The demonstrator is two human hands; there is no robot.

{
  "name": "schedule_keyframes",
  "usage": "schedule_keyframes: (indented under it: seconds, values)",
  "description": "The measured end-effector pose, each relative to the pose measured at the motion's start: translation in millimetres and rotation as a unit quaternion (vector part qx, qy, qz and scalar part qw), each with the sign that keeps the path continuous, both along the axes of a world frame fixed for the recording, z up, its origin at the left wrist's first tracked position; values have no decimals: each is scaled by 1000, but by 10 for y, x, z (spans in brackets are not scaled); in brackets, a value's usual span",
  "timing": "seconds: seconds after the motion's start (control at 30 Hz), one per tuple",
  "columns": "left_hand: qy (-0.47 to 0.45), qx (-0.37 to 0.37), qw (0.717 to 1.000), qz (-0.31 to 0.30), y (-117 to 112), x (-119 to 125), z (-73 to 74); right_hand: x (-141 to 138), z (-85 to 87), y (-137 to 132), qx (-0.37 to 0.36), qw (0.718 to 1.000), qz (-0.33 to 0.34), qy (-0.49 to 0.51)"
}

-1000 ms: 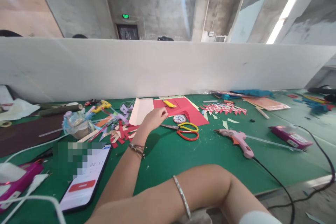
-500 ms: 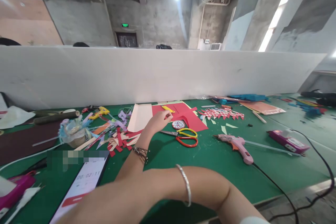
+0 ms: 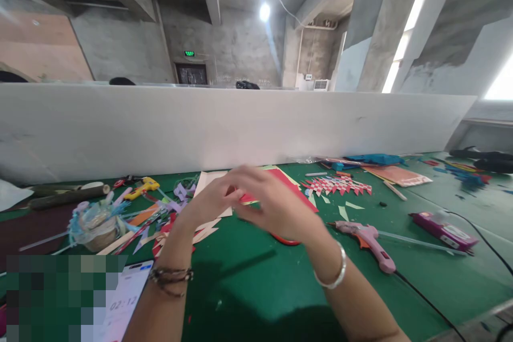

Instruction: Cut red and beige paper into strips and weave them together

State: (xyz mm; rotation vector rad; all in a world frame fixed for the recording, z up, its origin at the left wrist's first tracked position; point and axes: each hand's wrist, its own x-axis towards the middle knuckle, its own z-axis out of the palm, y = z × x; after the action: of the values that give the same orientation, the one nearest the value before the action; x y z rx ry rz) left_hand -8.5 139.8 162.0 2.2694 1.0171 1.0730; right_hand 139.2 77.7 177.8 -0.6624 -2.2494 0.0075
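Observation:
My left hand [image 3: 212,196] is raised above the table, with its fingers closed in a pinch near my right hand. Whatever is between them cannot be made out, though a long, narrow shadow falls on the table below. My right hand [image 3: 276,206] arches beside it, smeared by motion, its fingers reaching toward the left fingertips. Behind both hands lie red paper [image 3: 286,179] and a pale sheet [image 3: 208,177]. A red scissor handle [image 3: 286,240] shows under my right hand; the rest of the scissors is hidden.
A pink glue gun [image 3: 371,240] lies at right, with a purple glue gun [image 3: 443,232] beyond. Red-and-white checkered woven paper [image 3: 340,186] lies behind. At left are paper scraps [image 3: 164,238], a yellow glue gun [image 3: 142,187], a wrapped pot [image 3: 98,230] and a phone [image 3: 128,299]. A white partition [image 3: 240,128] bounds the back.
My right arm, crossed leftward over the left before, has swung back, and its hand now meets my left hand in front. The left hand has come nearer. The view has tilted slightly up.

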Motion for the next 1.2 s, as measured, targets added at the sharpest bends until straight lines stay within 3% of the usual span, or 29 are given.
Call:
schedule_keyframes:
  seconds: [0.07, 0.1, 0.23, 0.33, 0.43, 0.63, 0.7, 0.77, 0.83, 0.87, 0.93, 1.03, 1.13, 1.2]
  values:
    - [63, -46, 996, -47, -100, -114, 98, 270, -37, 156, 3, 989, -144, 19]
    - [79, -62, 993, -61, -139, -150, 134, 346, -65, 217, -33, 987, -155, -7]
    - [109, -89, 987, -76, -174, -182, 182, 355, -168, 364, -216, 971, -62, -81]
    - [151, -104, 981, -68, -109, -172, 158, 279, -198, 425, -231, 970, -31, -65]
    - [199, -102, 973, -48, -42, -187, 129, 284, -209, 475, -222, 971, -67, -59]
    - [212, -52, 976, 26, 95, -280, 69, 417, -246, 572, -224, 968, -101, -56]
    - [159, 35, 982, 98, 159, -298, 40, 439, -274, 613, -221, 968, -119, -32]
    - [81, 148, 966, 196, 216, -280, 2, 431, -318, 656, -218, 967, -132, 20]
    - [29, 187, 949, 253, 253, -217, -48, 384, -375, 695, -234, 959, -125, 103]
    - [21, 163, 955, 245, 263, -170, -77, 347, -406, 711, -248, 951, -111, 148]
    - [14, 60, 985, 164, 267, -62, -137, 257, -465, 729, -278, 933, -73, 217]
    - [-29, -33, 998, 51, 255, 67, -205, 146, -510, 720, -305, 924, -28, 230]
    - [-47, -20, 998, 48, 254, 92, -226, 164, -493, 699, -307, 934, -25, 182]
    - [-50, -4, 996, 71, 269, 64, -223, 252, -492, 706, -307, 945, -60, 92]
